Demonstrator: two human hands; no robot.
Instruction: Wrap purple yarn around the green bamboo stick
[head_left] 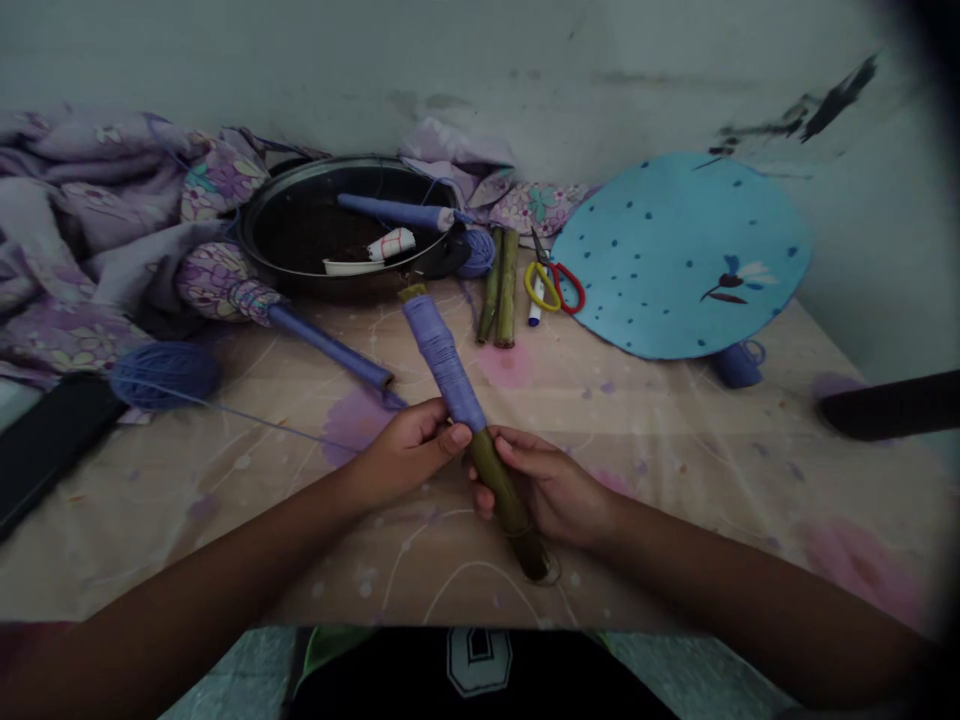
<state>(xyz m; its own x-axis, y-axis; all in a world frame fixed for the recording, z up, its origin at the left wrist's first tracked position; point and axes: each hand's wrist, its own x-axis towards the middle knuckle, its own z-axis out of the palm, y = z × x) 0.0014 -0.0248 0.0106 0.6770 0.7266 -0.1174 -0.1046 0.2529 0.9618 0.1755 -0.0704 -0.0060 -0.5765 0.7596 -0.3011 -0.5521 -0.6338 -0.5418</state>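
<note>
A green bamboo stick [499,480] slants across the middle, its far half wrapped in purple yarn [448,365]. My left hand [412,445] pinches it from the left, thumb on the lower edge of the wrapping. Just below, my right hand [551,485] has its fingers round the bare bamboo, with the near end sticking out past it. A strand runs from my left hand to a ball of purple yarn [165,375] at the left.
Behind lie a black basin [281,262], a wrapped stick [330,345], bamboo pieces [508,290], scissors [556,285] and a blue oval board [675,260]. Floral cloth [67,240] is heaped back left. A black object [56,440] lies at left, a dark bar [889,405] at right.
</note>
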